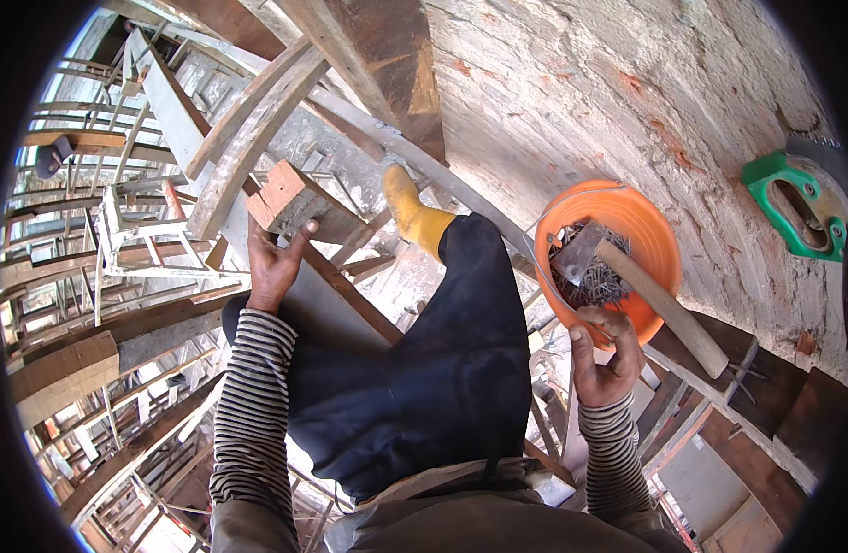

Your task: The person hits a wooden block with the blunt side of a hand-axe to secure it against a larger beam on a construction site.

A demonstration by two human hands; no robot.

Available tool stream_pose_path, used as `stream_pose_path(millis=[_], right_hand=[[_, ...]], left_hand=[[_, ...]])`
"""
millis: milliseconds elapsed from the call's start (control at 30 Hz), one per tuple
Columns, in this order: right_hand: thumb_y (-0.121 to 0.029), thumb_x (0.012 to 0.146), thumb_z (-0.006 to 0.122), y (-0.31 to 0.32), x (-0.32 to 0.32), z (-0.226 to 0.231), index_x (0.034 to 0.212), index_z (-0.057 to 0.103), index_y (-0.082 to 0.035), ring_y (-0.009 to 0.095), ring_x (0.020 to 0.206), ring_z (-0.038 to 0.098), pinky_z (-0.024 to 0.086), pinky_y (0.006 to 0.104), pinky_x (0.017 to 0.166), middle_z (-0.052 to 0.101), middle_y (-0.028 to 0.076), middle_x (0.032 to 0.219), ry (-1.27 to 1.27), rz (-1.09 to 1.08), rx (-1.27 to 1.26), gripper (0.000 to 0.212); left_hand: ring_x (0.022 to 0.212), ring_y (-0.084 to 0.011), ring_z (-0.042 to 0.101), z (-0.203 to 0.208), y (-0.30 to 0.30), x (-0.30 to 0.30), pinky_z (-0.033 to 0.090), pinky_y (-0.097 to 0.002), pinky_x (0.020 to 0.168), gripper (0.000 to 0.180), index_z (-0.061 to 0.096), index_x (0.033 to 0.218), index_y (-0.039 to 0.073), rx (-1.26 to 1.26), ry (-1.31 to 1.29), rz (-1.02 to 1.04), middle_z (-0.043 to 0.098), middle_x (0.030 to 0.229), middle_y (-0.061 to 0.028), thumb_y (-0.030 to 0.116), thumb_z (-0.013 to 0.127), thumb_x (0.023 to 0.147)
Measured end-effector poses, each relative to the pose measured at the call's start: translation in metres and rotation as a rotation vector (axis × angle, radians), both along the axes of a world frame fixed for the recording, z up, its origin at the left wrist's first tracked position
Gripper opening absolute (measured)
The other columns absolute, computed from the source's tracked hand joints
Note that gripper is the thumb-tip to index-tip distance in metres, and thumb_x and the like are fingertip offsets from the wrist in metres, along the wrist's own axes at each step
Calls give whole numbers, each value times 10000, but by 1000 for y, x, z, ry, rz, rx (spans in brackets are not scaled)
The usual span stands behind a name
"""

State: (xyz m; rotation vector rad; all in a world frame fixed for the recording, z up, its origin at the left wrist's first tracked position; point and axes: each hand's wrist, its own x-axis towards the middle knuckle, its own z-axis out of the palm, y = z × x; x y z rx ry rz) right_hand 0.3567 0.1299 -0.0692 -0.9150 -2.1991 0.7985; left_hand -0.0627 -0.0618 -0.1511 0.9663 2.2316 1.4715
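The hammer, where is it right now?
In the head view the hammer is on the person's right, its head resting on the nails in the orange bowl, handle sticking out past the rim just above the right hand.

Left hand [275, 263] is gripping a wooden block [295, 205]; right hand [606, 355] is touching the orange bowl [650, 235] holding nails [597, 284] and a hammer [654, 295].

Beside the rough, matt brick wall [581, 83], a glossy orange plastic bowl [650, 230] is holding dull metal nails [597, 286] and a worn wooden-handled hammer [659, 304].
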Motion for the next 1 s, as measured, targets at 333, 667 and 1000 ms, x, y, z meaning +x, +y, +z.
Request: stream_pose_path(millis=[333,667,1000], right_hand=[[-201,865,755,81,63,42,1195,623,-22,335,1055,655,490,492,955,692,158,1144,-642,-286,413,397],[-340,779,793,102,68,21,1016,638,-43,386,881,716,573,517,791,695,191,960,-1160,-122,96,410],[-407,966,685,46,165,-10,1185,613,19,259,640,592,470,398,592,636,137,797,-625,-294,-317,484]], left_hand=[[1227,-236,589,-8,-10,-11,449,-361,1072,667,427,1449,2,-112,43,-68,599,1342,-139,63,794,895],[1255,-227,572,-8,-5,-21,424,-339,1102,448,629,1295,-41,-132,-82,-75,608,1354,-103,127,787,911],[1353,-234,528,13,-10,-7,394,-375,1182,722,400,1508,5,-90,-228,-65,559,1453,-134,50,785,899]])
